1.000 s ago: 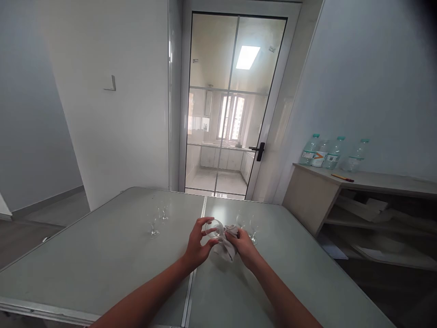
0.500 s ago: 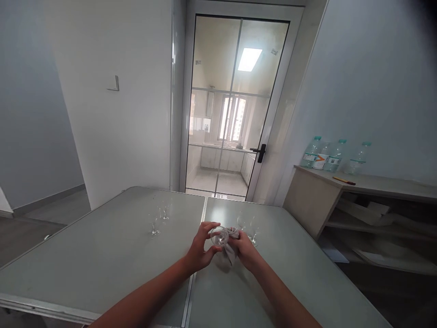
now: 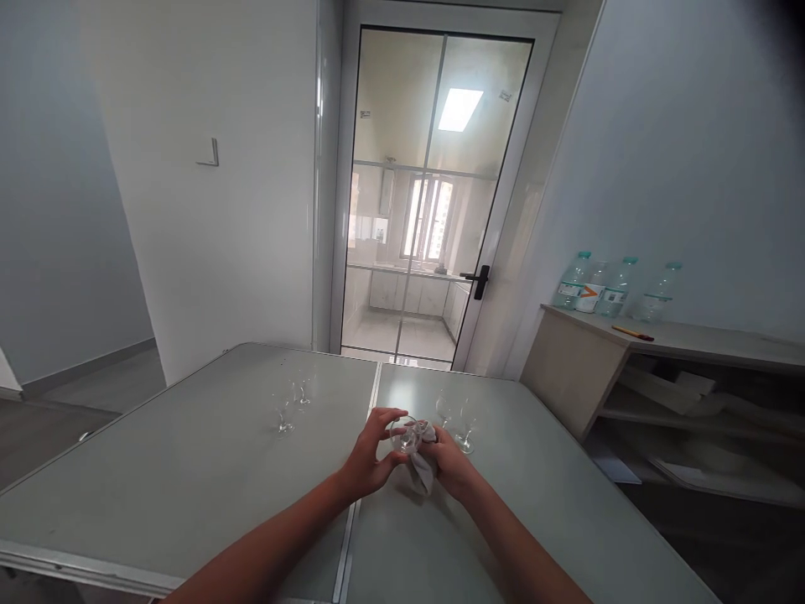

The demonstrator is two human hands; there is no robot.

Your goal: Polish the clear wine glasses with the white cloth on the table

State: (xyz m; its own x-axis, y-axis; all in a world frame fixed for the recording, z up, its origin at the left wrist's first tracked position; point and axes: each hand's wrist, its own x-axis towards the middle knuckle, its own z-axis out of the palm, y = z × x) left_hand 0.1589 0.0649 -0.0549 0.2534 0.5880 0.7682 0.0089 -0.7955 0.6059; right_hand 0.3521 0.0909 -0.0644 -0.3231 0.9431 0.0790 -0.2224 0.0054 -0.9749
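Small clear stemmed glass [image 3: 406, 434] sits in the grip of the person's left hand [image 3: 371, 457], raised a little above the middle of the pale grey-green folding table [image 3: 189, 486], close to the metal seam that runs down its centre. The left thumb and fingers curl around the bowl of the glass from the left side, closed on it. The right hand [image 3: 449, 461] is clamped on a bunched pale grey cloth [image 3: 423, 470] and presses it against the right side of the small clear stemmed glass, so the two hands meet at the glass with almost no gap between them. A loose end of the cloth hangs down below the hands. Whether the cloth reaches inside the bowl cannot be told.

Two more clear stemmed glasses [image 3: 465, 429] stand upright on the table just beyond the right hand, side by side. Another pair of clear glasses [image 3: 284, 417] stands upright well to the left of the hands.

Beyond the far edge of the table is a tall glass-panelled door [image 3: 433, 201] with a black handle [image 3: 476, 280]. To the right, a light wooden shelf unit [image 3: 660, 335] carries a row of clear plastic water bottles with green caps [image 3: 620, 285]. A white wall switch [image 3: 209, 153] is on the wall at left.
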